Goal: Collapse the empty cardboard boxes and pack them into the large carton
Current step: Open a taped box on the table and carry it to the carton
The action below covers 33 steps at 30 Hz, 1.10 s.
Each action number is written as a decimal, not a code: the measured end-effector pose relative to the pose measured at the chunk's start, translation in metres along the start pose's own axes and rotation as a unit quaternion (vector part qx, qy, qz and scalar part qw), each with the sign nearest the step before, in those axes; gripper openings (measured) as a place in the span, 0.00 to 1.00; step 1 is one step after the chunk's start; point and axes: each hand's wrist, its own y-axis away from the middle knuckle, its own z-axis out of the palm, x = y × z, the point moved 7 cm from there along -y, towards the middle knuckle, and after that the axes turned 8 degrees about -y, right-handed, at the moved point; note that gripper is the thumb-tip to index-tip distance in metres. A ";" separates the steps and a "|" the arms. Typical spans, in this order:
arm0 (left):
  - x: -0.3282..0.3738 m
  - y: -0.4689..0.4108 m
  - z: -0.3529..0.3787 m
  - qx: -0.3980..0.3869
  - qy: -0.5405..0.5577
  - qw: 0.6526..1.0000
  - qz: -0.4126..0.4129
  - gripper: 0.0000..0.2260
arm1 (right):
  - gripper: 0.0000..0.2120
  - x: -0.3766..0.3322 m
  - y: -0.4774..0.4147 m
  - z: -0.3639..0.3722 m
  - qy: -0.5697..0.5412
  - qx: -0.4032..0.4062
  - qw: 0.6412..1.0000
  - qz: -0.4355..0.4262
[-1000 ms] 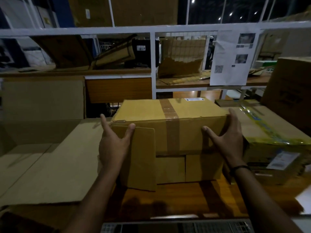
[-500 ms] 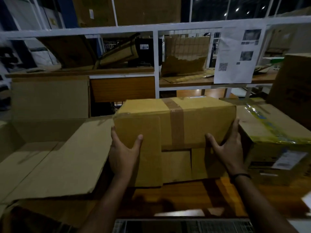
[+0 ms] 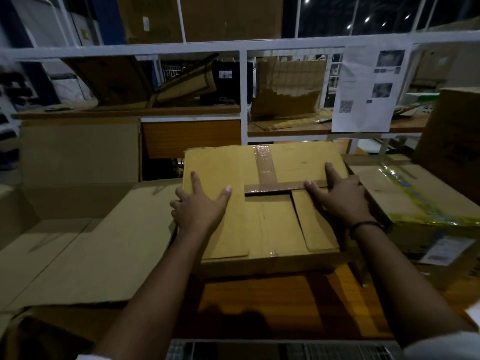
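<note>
Pressing on the cardboard box (image 3: 272,224), left hand (image 3: 200,206) and right hand (image 3: 340,196) lie open-palmed, arms outstretched.

A thin black band (image 3: 366,226) sits behind the right hand (image 3: 340,196); forearms bare below pale sleeves (image 3: 446,346).

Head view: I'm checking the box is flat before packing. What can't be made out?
Box underside: head view, hidden by its top face.
Left hand: outer fingers curled past the box edge; grip unclear.
Sheet print: too small, blurred.
Carton: cut off by left edge.
</note>
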 end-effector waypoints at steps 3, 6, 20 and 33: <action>-0.004 0.002 0.008 -0.040 -0.034 0.999 0.011 0.48 | 0.43 0.002 0.003 0.010 0.019 -0.029 0.999 0.000; -0.007 0.005 0.010 -0.061 -0.058 0.996 0.012 0.49 | 0.41 0.005 0.005 0.015 0.059 -0.026 0.998 0.005; 0.088 0.095 0.013 -0.041 -0.119 0.931 0.344 0.30 | 0.24 -0.068 0.049 0.054 0.117 -0.056 0.979 -0.157; 0.083 0.095 -0.028 0.018 -0.129 0.958 0.257 0.24 | 0.15 -0.094 0.062 0.071 0.000 -0.096 0.969 -0.227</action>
